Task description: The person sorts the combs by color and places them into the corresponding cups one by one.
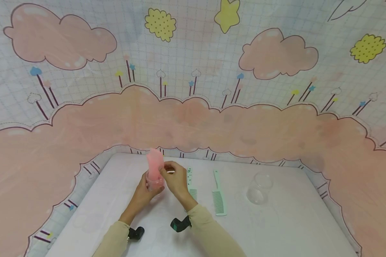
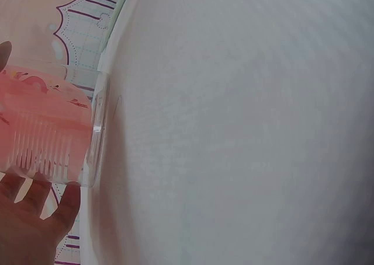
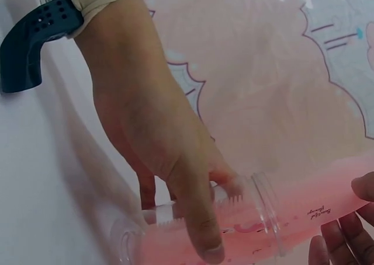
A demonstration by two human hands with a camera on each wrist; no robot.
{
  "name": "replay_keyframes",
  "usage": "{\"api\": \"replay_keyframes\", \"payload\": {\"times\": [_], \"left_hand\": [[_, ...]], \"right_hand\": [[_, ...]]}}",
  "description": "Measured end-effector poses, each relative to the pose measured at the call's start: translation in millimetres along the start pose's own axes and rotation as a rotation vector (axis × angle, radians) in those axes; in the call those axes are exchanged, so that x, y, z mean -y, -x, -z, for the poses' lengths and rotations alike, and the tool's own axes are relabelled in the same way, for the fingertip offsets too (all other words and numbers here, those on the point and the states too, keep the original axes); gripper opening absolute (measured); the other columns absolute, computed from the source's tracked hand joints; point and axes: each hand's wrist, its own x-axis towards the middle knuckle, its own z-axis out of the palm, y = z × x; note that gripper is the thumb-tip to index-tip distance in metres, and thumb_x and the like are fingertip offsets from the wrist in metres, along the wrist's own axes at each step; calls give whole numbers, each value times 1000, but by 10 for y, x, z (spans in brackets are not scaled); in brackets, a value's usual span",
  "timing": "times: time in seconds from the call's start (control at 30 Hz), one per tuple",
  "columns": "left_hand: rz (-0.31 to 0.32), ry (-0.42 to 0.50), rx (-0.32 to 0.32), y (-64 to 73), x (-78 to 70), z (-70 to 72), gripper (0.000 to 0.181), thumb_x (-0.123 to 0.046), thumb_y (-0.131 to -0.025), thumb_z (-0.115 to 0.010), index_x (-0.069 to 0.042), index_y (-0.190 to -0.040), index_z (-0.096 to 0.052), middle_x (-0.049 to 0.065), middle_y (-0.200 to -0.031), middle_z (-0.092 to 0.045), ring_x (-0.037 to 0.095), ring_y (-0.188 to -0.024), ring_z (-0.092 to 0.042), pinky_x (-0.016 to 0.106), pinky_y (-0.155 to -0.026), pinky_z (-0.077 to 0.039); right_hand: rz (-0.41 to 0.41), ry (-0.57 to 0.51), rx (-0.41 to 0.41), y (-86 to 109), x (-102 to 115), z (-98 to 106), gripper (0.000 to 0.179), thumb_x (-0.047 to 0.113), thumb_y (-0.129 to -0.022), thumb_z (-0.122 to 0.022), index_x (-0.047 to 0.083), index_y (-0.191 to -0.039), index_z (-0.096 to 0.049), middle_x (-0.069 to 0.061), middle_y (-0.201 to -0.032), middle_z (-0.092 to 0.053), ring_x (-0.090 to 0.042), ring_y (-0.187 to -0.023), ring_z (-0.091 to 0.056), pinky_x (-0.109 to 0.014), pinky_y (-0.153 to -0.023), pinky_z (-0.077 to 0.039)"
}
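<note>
In the head view my left hand [image 1: 144, 194] grips a clear plastic jar [image 1: 155, 184] above the table. A pink comb [image 1: 154, 162] stands partly inside the jar, its upper part sticking out of the mouth. My right hand [image 1: 177, 180] pinches the comb's protruding part with thumb and fingers. The left wrist view shows left-hand fingers [image 2: 35, 204] around the jar [image 2: 96, 131], with the comb's teeth [image 2: 44, 145] inside. In the right wrist view the left hand [image 3: 169, 131] wraps the jar, while right-hand fingertips [image 3: 345, 233] hold the printed comb [image 3: 315, 201] at the right edge.
Two light green combs lie on the white table [image 1: 296, 221]: one [image 1: 218, 198] fully visible, the other [image 1: 189, 176] partly hidden by my right hand. A second clear plastic jar [image 1: 257, 194] is farther right. A patterned cloth [image 1: 212, 128] hangs behind the table.
</note>
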Motion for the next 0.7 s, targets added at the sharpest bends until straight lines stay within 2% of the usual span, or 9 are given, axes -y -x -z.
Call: {"api": "replay_keyframes", "payload": {"times": [0.27,0.53,0.7], "left_hand": [[-10,9,-9,8,13,10,102,-43,-83,-77,-14,-157,-12,19,-159,-28,40,-145,-33,61,-112,-35],[-41,10,-21,13,39,-6,101,-45,-82,-78,-12,-155,-17,20,-156,-32,39,-143,-36,59,-113,-35],[-52,9,-21,9,41,-7,100,-45,-82,-78,-13,-155,-17,19,-157,-32,39,-143,-37,58,-113,-36]], "right_hand": [[-3,-21,-10,20,-69,-50,10,14,-86,-73,9,-94,-73,-6,-88,-73,-7,-82,-67,-17,-72,-56],[-15,19,-16,23,-177,-107,9,11,-84,-75,8,-91,-73,-6,-85,-73,-5,-77,-65,-16,-70,-54],[-18,85,-30,25,-194,-115,8,14,-82,-77,11,-90,-74,-3,-82,-72,-2,-74,-60,-15,-67,-49]]}}
